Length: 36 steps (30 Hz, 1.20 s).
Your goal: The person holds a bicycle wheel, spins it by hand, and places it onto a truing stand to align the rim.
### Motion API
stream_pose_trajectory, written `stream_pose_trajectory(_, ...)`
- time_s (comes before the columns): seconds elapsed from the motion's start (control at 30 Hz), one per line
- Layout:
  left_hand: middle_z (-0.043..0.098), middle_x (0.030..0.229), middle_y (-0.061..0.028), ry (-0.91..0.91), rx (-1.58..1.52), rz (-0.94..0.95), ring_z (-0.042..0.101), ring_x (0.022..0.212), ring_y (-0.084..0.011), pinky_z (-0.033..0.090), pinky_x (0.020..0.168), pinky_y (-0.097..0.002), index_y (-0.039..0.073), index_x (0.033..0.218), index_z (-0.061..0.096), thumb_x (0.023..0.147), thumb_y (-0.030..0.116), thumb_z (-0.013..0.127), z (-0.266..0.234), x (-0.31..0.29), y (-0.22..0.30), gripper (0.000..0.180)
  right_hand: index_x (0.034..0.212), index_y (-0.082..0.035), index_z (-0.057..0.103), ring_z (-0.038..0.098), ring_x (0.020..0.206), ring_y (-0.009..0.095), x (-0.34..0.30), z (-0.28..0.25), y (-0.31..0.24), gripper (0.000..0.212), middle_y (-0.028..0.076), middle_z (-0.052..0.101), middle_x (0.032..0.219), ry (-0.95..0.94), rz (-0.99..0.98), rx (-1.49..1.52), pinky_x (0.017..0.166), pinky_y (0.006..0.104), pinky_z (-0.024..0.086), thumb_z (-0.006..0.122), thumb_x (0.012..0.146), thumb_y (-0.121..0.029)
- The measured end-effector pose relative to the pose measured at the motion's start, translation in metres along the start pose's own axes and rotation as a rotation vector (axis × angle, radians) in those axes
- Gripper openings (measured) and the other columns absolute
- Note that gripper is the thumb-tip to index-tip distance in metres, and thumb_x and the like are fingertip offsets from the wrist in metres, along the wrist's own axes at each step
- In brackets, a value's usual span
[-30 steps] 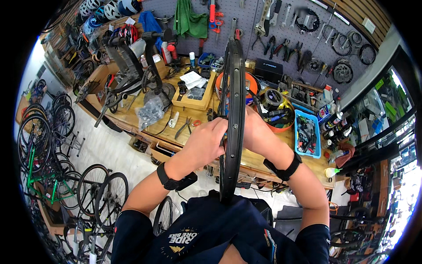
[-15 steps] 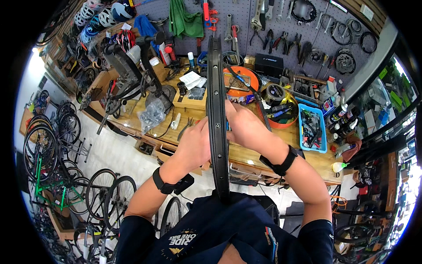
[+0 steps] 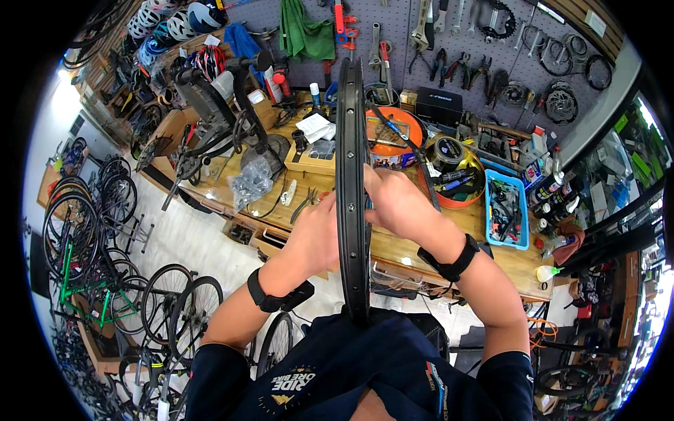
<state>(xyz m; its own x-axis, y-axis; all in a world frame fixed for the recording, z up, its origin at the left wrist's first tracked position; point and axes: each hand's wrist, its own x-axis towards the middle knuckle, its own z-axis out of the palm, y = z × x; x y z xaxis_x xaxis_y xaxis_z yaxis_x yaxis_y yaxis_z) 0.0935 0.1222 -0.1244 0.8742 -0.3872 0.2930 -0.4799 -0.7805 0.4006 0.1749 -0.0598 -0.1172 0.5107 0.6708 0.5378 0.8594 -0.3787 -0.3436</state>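
Note:
A black bicycle wheel rim [image 3: 351, 140] stands upright in front of me, seen edge-on, its lower end against my shirt. Small round holes run along its face. My left hand [image 3: 317, 233] is on the rim's left side, fingers curled in, the tips hidden behind it. On the other side, my right hand [image 3: 401, 202] bends its fingers inward close to the rim. Both hands look closed, but the rim hides what they grip. Just beyond my left hand, pliers [image 3: 303, 205] lie on the wooden workbench [image 3: 393, 245].
Right of the rim are an orange bowl [image 3: 404, 137], a yellow-lined tray [image 3: 472, 184] of tools and a blue basket [image 3: 526, 217] of parts. Leftward stand a repair stand [image 3: 242, 105] and a clear plastic bag [image 3: 251, 181]. Tools hang on the pegboard [image 3: 393, 21]; bikes [image 3: 67, 266] crowd the left.
The whole view has shifted slightly, so the bench and wall sit a little further right and lower. Both hands stay at the rim in nearly the same pose.

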Motion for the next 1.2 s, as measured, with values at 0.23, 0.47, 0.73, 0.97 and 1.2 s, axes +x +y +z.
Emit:
stream_pose_trajectory(0.23, 0.061, 0.105, -0.0207, 0.143, -0.081, 0.013, 0.065, 0.081, -0.0383, 0.057, 0.068, -0.0459, 0.000, 0.114, 0.058, 0.080, 0.019, 0.067, 0.010, -0.005, -0.005, 0.040, 0.095, 0.002, 0.049, 0.063, 0.070, 0.040, -0.001, -0.001, -0.005, 0.040, 0.021, 0.059, 0.069, 0.013, -0.002, 0.013, 0.063, 0.0468, 0.051, 0.078, 0.071, -0.011)
stream_pose_trajectory(0.47, 0.067, 0.095, -0.0111, 0.222, -0.027, 0.070, 0.068, 0.085, -0.0304, 0.054, 0.078, -0.0360, 0.005, 0.101, 0.063, 0.070, 0.007, 0.078, 0.008, -0.006, -0.003, 0.035, 0.103, 0.003, 0.050, 0.065, 0.082, 0.041, -0.004, 0.005, -0.004, 0.049, 0.022, 0.064, 0.081, -0.075, 0.086, 0.035, 0.071, 0.0457, 0.053, 0.081, 0.069, -0.013)
stream_pose_trajectory(0.73, 0.066, 0.107, -0.0146, 0.199, -0.091, -0.011, 0.066, 0.098, -0.0304, 0.055, 0.086, -0.0363, 0.003, 0.111, 0.058, 0.069, 0.004, 0.078, 0.011, -0.006, -0.002, 0.046, 0.103, 0.006, 0.059, 0.066, 0.085, 0.031, -0.065, -0.016, 0.040, 0.042, 0.019, 0.067, 0.094, 0.046, 0.407, 0.291, 0.076, 0.0381, 0.053, 0.076, 0.083, -0.028)
stream_pose_trajectory(0.97, 0.061, 0.114, -0.0147, 0.233, -0.217, -0.060, 0.063, 0.105, -0.0305, 0.051, 0.091, -0.0371, 0.004, 0.120, 0.055, 0.074, 0.005, 0.078, 0.022, -0.004, 0.005, 0.052, 0.125, 0.008, 0.054, 0.064, 0.104, 0.029, -0.137, 0.060, 0.028, 0.074, 0.024, 0.065, 0.115, -0.386, 0.867, 0.766, 0.086, 0.0399, 0.051, 0.051, 0.095, -0.060)
stream_pose_trajectory(1.2, 0.046, 0.139, -0.0204, 0.257, -0.256, 0.017, 0.049, 0.129, -0.0340, 0.039, 0.107, -0.0433, -0.002, 0.139, 0.041, 0.074, 0.011, 0.081, 0.031, -0.014, 0.001, 0.078, 0.119, 0.006, 0.054, 0.057, 0.097, 0.022, -0.114, 0.075, 0.001, 0.082, 0.017, 0.058, 0.105, -0.370, 1.002, 1.079, 0.079, 0.0346, 0.049, 0.042, 0.093, -0.072)
